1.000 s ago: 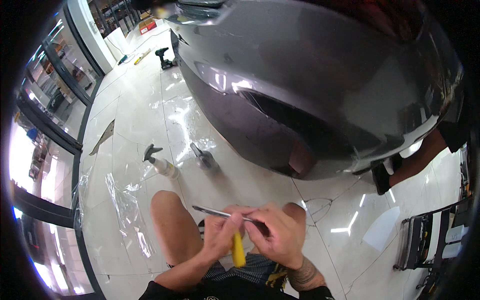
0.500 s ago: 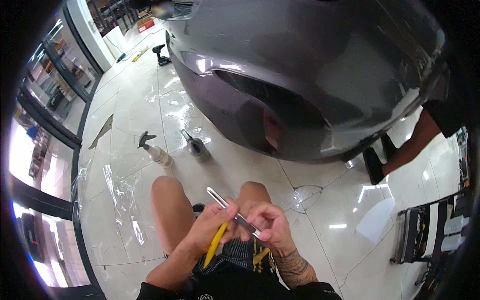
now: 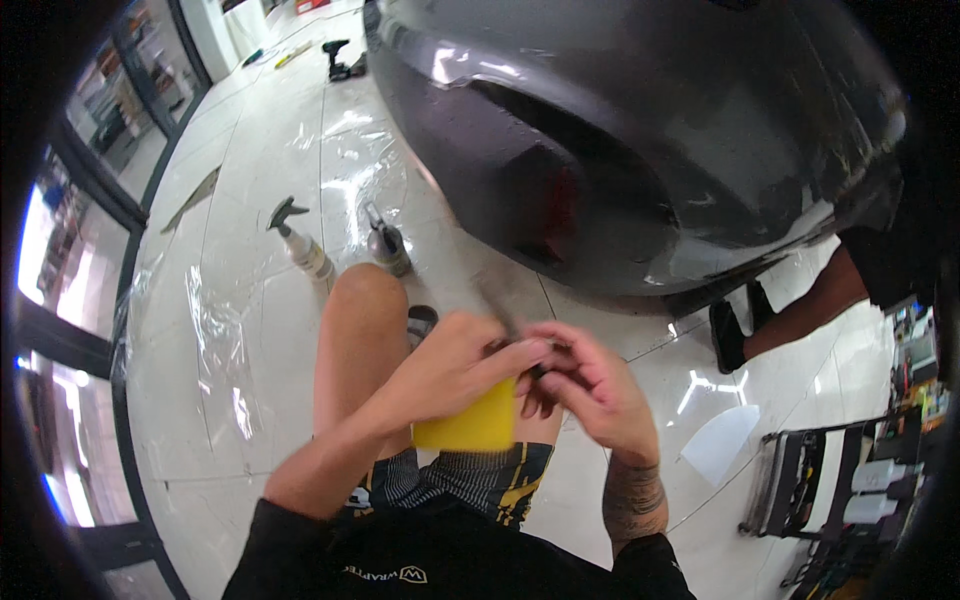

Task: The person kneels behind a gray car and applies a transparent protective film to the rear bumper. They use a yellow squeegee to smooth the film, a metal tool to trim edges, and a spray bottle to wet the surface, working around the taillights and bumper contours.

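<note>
My left hand (image 3: 455, 360) is closed around a slim metal craft knife (image 3: 497, 308), blurred by motion, pointing up and away toward the car. That same hand also keeps a flat yellow squeegee (image 3: 470, 425) under its palm, broad face showing. At the knife's near end, the fingers of my right hand (image 3: 605, 395) are bent in a pinch; the exact grip is smeared and partly hidden. Beyond my hands stands the dark grey car bumper (image 3: 510, 150), with a black side opening and wrinkled clear film at its right.
A spray bottle (image 3: 305, 250) and a grey bottle (image 3: 388, 245) stand beyond my knee. Clear film scraps (image 3: 215, 370) lie on the tiles at left. A cordless drill (image 3: 340, 62) is farther off. Another person's leg (image 3: 800, 305), a white sheet (image 3: 722, 443) and a cart (image 3: 830, 475) are at right.
Both hands have moved up and to the right with the knife. The squeegee has turned from edge-on to broad side. My view has shifted, and my left knee now sits nearer the bottles.
</note>
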`<state>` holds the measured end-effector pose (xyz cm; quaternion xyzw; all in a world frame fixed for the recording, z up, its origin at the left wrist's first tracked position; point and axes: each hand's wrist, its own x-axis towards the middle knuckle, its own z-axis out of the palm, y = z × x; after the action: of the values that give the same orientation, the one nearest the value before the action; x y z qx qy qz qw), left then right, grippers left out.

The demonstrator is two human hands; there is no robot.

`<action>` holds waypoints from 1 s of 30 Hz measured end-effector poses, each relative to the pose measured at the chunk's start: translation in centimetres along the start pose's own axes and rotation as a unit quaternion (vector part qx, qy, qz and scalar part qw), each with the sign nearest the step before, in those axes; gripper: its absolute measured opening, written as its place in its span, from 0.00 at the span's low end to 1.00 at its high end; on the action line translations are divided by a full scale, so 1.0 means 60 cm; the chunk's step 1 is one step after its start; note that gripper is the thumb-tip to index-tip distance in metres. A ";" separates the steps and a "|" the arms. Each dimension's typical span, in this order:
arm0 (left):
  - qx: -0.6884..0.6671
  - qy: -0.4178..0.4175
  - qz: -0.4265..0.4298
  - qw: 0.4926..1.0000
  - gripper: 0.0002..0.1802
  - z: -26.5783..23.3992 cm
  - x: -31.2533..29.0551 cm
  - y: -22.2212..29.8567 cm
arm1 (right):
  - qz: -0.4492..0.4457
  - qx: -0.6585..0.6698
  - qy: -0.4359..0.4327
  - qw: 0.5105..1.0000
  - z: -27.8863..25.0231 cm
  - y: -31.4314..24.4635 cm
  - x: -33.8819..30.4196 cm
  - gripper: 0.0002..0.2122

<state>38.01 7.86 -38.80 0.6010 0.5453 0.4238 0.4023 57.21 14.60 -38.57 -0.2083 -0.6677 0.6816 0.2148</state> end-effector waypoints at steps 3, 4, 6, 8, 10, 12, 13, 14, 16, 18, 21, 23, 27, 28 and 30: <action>0.177 0.035 0.153 0.972 0.27 -0.002 0.062 0.007 | -0.018 -0.070 0.050 0.996 -0.026 -0.015 0.008 0.21; 0.189 0.035 0.173 0.966 0.25 -0.003 0.087 0.008 | -0.026 -0.083 0.078 0.993 -0.044 -0.019 0.002 0.22; 0.225 0.043 0.203 0.952 0.22 -0.028 0.120 0.004 | -0.062 -0.098 0.111 0.987 -0.077 -0.009 -0.001 0.22; 0.202 0.079 0.178 0.960 0.21 -0.080 0.142 0.001 | -0.090 -0.098 0.150 0.980 -0.100 0.003 -0.004 0.22; 0.159 0.130 0.154 0.967 0.19 -0.134 0.157 -0.031 | -0.073 -0.075 0.170 0.980 -0.113 0.011 -0.005 0.21; -0.032 0.247 0.085 0.965 0.17 -0.184 0.164 -0.084 | -0.043 -0.085 0.148 0.984 -0.118 0.009 0.006 0.21; -0.121 0.277 -0.054 0.952 0.16 -0.204 0.158 -0.090 | -0.028 -0.088 0.142 0.986 -0.118 0.010 0.012 0.20; -0.094 0.295 -0.028 0.950 0.15 -0.222 0.158 -0.116 | -0.023 -0.101 0.136 0.985 -0.107 0.008 0.028 0.20; -0.051 0.328 0.021 0.943 0.15 -0.235 0.177 -0.191 | -0.004 -0.132 0.128 0.983 -0.079 0.007 0.077 0.19; 0.017 0.293 0.082 0.952 0.18 -0.219 0.181 -0.185 | -0.024 -0.174 0.112 0.978 -0.053 0.008 0.121 0.17; 0.120 0.264 0.144 0.946 0.29 -0.223 0.203 -0.165 | -0.026 -0.300 0.091 0.949 -0.029 -0.029 0.172 0.17; 0.192 0.248 0.147 0.938 0.35 -0.245 0.217 -0.154 | -0.049 -0.362 0.116 0.924 -0.027 -0.057 0.196 0.16; 0.284 0.215 0.125 0.926 0.39 -0.264 0.242 -0.128 | -0.085 -0.412 0.197 0.885 -0.037 -0.141 0.194 0.12; 0.298 0.212 0.124 0.922 0.40 -0.266 0.243 -0.129 | -0.082 -0.440 0.237 0.862 -0.036 -0.158 0.192 0.11; 0.280 0.194 0.128 0.931 0.39 -0.267 0.242 -0.136 | -0.094 -0.441 0.319 0.834 -0.034 -0.181 0.186 0.11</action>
<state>20.95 23.33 -40.39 0.6598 0.6278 0.4103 0.0465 49.39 22.83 -27.72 -0.4225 -0.8085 0.1873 0.3644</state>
